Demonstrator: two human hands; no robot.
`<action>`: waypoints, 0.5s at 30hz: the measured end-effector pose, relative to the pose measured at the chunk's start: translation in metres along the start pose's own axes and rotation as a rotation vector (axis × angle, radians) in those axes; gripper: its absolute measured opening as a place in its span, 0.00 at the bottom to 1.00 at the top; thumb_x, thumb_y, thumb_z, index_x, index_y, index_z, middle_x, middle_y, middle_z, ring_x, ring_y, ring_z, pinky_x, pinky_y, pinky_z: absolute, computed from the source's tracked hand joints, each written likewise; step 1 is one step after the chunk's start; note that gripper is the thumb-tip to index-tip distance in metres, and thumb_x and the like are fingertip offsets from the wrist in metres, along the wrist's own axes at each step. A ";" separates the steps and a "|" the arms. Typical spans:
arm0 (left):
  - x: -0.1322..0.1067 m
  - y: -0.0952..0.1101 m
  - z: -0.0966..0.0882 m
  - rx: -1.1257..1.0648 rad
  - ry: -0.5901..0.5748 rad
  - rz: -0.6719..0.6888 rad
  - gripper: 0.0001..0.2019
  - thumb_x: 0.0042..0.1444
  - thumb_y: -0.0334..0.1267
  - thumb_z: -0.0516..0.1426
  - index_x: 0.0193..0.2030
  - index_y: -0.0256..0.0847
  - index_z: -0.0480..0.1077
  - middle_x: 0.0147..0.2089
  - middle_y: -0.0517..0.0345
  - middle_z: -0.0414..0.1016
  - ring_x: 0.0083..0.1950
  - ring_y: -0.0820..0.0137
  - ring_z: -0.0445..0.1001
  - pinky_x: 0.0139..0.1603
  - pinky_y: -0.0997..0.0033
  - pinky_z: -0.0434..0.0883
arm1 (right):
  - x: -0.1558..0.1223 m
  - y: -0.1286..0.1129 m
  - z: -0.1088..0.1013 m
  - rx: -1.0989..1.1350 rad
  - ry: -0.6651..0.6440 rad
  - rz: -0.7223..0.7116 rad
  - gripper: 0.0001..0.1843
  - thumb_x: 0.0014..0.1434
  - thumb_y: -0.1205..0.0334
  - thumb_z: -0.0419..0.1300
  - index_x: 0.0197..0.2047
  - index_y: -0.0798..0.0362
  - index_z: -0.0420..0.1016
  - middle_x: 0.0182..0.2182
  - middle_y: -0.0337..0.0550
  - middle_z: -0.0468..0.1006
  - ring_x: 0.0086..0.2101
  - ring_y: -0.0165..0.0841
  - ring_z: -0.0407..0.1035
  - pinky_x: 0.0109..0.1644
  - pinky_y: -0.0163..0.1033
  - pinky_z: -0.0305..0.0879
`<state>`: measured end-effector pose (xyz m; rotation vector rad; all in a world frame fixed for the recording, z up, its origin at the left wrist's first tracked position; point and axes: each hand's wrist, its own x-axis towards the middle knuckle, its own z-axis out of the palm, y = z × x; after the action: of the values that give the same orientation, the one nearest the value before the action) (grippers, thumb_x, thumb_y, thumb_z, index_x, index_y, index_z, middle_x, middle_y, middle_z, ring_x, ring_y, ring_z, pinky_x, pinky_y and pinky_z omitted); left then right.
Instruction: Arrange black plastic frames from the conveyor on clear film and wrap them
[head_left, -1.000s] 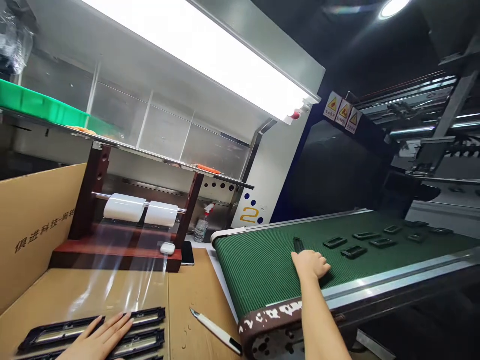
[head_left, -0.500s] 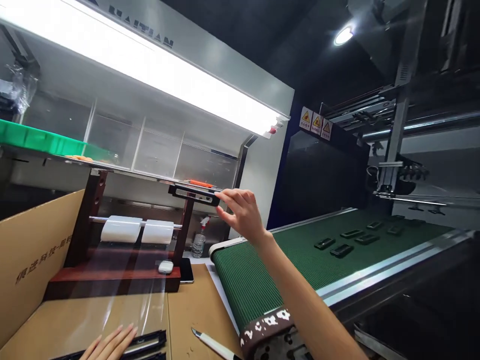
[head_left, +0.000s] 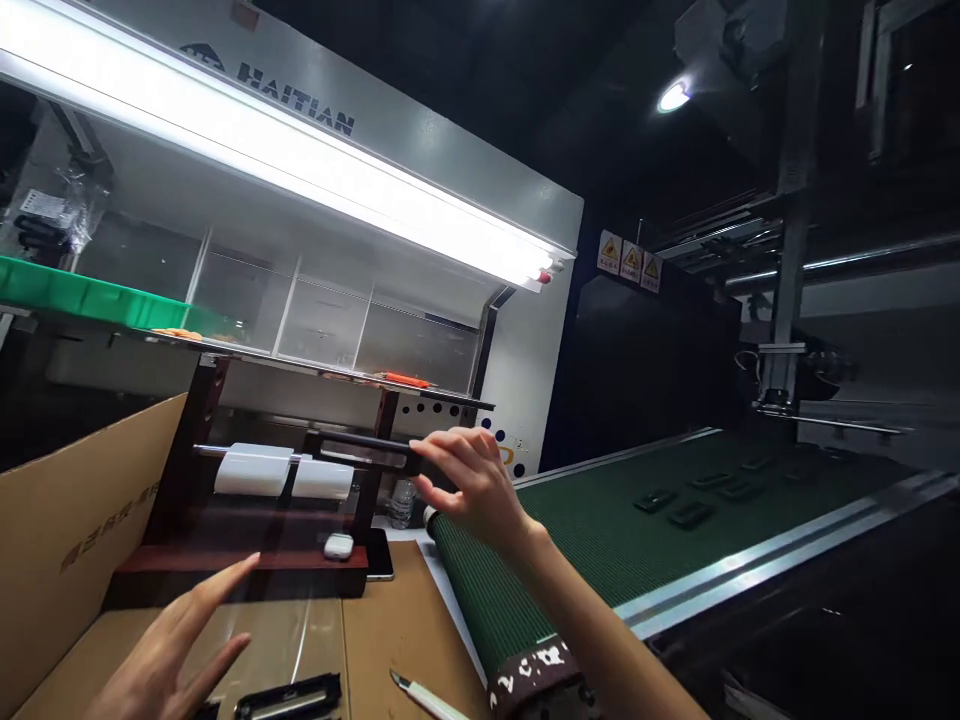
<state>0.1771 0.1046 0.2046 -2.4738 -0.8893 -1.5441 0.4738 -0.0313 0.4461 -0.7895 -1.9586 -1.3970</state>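
Observation:
My right hand (head_left: pixel 469 485) pinches one end of a black rectangular plastic frame (head_left: pixel 364 450), held up in front of the film rolls. Over the cardboard-covered bench, my left hand (head_left: pixel 176 645) is raised with fingers and thumb apart and nothing between them. Below it, another black plastic frame (head_left: pixel 289 698) lies at the bottom edge of the view, partly cut off. A white-handled craft knife (head_left: pixel 424 695) rests on the cardboard to the right of that part.
Two white film rolls (head_left: pixel 253 470) hang on a dark wooden stand (head_left: pixel 240 578), which bears a small white case (head_left: pixel 338 546). A phone (head_left: pixel 379 555) lies beside it. At right, a green conveyor belt (head_left: pixel 570 560) carries several black parts. A cardboard flap (head_left: pixel 90 490) rises at left.
My left hand has lifted off the black parts on the bench and opened. My right hand has brought its frame lower and slightly left. The camera view has tilted up a little.

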 end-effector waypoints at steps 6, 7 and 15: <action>0.011 0.052 -0.055 0.001 0.050 0.093 0.34 0.58 0.58 0.58 0.70 0.57 0.57 0.60 0.60 0.77 0.57 0.61 0.77 0.61 0.66 0.68 | -0.073 -0.090 0.010 0.355 -0.138 0.137 0.12 0.62 0.62 0.61 0.50 0.50 0.73 0.38 0.40 0.81 0.39 0.33 0.72 0.51 0.41 0.62; 0.008 0.060 -0.059 -0.040 0.040 0.096 0.29 0.59 0.56 0.58 0.66 0.59 0.62 0.57 0.64 0.79 0.55 0.62 0.78 0.63 0.68 0.64 | -0.079 -0.100 0.008 0.400 -0.156 0.163 0.13 0.61 0.63 0.62 0.50 0.50 0.73 0.38 0.40 0.80 0.39 0.33 0.72 0.50 0.41 0.63; -0.026 0.078 -0.064 -0.209 -0.042 0.037 0.20 0.56 0.52 0.62 0.56 0.62 0.72 0.49 0.73 0.83 0.47 0.67 0.81 0.65 0.78 0.57 | -0.101 -0.134 -0.003 0.651 -0.247 0.350 0.17 0.52 0.64 0.66 0.47 0.53 0.72 0.38 0.44 0.78 0.39 0.36 0.72 0.46 0.41 0.67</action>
<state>0.1581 0.0055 0.2305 -2.6565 -0.7167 -1.6566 0.4375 -0.0824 0.2904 -0.9453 -2.1394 -0.4242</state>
